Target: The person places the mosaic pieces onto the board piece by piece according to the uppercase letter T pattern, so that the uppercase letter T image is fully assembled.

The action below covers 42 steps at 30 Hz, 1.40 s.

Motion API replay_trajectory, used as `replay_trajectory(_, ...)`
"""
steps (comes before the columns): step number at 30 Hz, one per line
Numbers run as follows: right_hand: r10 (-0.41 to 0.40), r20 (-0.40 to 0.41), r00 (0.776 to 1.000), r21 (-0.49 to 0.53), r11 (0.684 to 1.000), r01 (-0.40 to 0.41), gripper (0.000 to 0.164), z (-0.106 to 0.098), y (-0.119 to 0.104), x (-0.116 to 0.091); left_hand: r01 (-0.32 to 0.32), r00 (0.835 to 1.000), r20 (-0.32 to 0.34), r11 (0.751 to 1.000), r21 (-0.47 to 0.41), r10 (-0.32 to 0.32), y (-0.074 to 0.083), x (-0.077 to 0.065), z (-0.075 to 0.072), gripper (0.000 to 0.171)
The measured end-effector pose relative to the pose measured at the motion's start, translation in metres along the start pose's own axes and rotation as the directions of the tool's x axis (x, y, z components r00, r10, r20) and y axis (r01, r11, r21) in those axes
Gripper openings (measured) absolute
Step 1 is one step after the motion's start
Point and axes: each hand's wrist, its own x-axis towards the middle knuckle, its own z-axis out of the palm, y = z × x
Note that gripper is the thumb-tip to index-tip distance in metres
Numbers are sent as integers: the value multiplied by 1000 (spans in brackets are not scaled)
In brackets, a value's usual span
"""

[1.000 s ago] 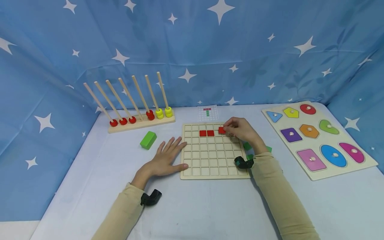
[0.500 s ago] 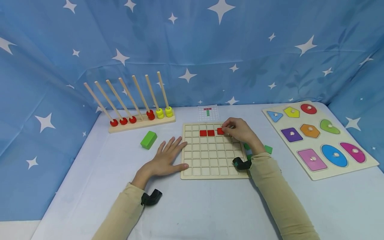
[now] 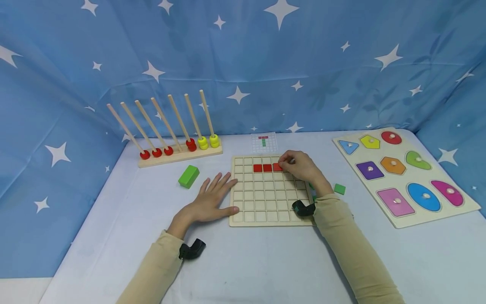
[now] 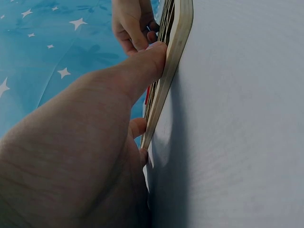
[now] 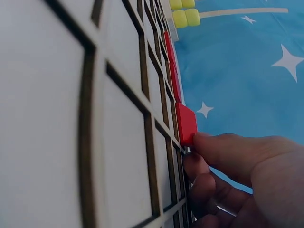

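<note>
A wooden grid board [image 3: 258, 205] lies flat in the middle of the table. Two red square tiles [image 3: 257, 168] sit side by side in its second row from the back. My right hand [image 3: 302, 166] pinches a third red tile [image 3: 277, 167] over the cell just right of them. In the right wrist view this red tile [image 5: 186, 124] stands a little proud of the grid, with the thumb at its near edge. My left hand [image 3: 209, 203] lies with fingers spread, its thumb and fingertips on the board's left edge. The left wrist view shows the thumb [image 4: 149, 61] over that edge.
A small pattern card [image 3: 264, 143] lies behind the board. A green block [image 3: 188, 176] is at left, below a peg stand [image 3: 180, 158] with red and yellow beads. Green tiles [image 3: 339, 189] lie by my right forearm, and a knobbed shape puzzle [image 3: 383, 185] lies further right.
My right hand has moved slightly left with the red tile, bringing it beside the other two. The left hand stays in place on the board's edge.
</note>
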Motion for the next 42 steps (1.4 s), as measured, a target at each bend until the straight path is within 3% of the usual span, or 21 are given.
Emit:
replay_trajectory(25, 26, 12, 1000, -62, 998, -25, 15, 5, -4, -1, -1, 1000, 7, 1000, 0, 1, -1, 1, 0, 83)
replay_trajectory(36, 16, 55, 998, 67, 998, -20, 27, -6, 1, -5, -3, 1000, 12, 1000, -10, 3, 1, 0, -1, 83)
replay_trajectory(42, 3, 49, 999, 67, 998, -6, 31, -17, 1, -7, -3, 1000, 7, 1000, -7, 3, -1, 1, -1, 83)
